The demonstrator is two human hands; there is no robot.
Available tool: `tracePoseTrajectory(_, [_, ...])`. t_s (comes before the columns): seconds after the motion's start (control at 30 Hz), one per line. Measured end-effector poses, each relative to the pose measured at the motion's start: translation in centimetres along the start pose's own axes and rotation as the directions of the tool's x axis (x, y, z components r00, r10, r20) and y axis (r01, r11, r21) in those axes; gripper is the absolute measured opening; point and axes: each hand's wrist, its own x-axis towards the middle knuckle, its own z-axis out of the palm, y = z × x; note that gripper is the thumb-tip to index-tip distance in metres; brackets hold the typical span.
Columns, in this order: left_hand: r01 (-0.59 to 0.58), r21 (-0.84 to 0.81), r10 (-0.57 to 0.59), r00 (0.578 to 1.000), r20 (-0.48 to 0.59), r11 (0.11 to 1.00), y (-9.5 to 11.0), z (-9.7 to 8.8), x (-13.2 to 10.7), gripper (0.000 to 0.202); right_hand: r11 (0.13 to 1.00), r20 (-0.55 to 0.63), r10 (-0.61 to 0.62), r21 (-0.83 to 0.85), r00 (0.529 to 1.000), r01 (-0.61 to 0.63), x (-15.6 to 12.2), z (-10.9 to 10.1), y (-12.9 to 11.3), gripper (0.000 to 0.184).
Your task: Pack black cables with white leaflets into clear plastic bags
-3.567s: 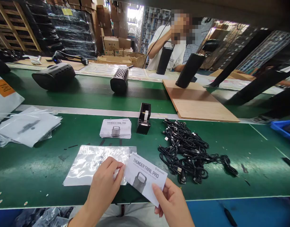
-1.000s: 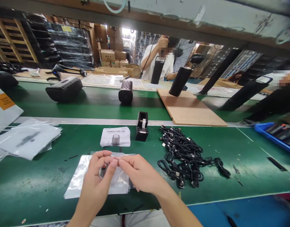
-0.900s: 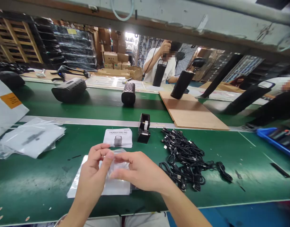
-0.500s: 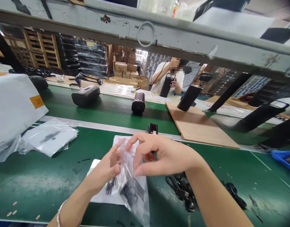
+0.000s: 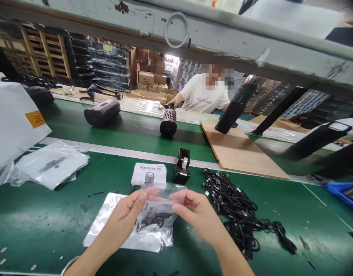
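Observation:
A clear plastic bag (image 5: pixel 153 233) is held up in front of me, its opening at the top. Inside it show a black coiled cable and a printed leaflet. My left hand (image 5: pixel 127 212) pinches the bag's upper left edge between thumb and fingers. At the upper right edge, my right hand (image 5: pixel 197 214) has its thumb and fingers closed on the film. Underneath lies a stack of flat white bags (image 5: pixel 103 226). Printed booklets (image 5: pixel 144 170) reading "THUNDER TRAIL PRO" sit just beyond the hands, beside a black tape dispenser (image 5: pixel 180 176).
Tangled black cables (image 5: pixel 236 203) lie right of my hands. Filled bags (image 5: pixel 54 163) are piled at left by a large white sack (image 5: pixel 15 122). Black speakers (image 5: pixel 103 113) stand along the green belt, near a wooden board (image 5: pixel 248 157). A person (image 5: pixel 203 92) stands opposite.
My right hand has moved from over the bag to its right edge, and the bag is now spread between both hands. The person opposite has lowered an arm and let go of a speaker.

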Motion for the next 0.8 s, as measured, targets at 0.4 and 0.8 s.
tracePoseTrajectory(0.4, [0.072,-0.251,-0.091,0.994,-0.065,0.965,-0.7,-0.9,0.7,0.046,0.963,-0.107,-0.265,-0.071,0.958,0.259,0.8,0.6,1.8,0.034])
tracePoseTrajectory(0.8, [0.067,0.08,-0.052,0.983,-0.176,0.995,-1.3,2.0,0.3,0.031,0.979,-0.542,0.059,-0.133,0.838,-0.155,7.2,-3.1,3.5,0.032])
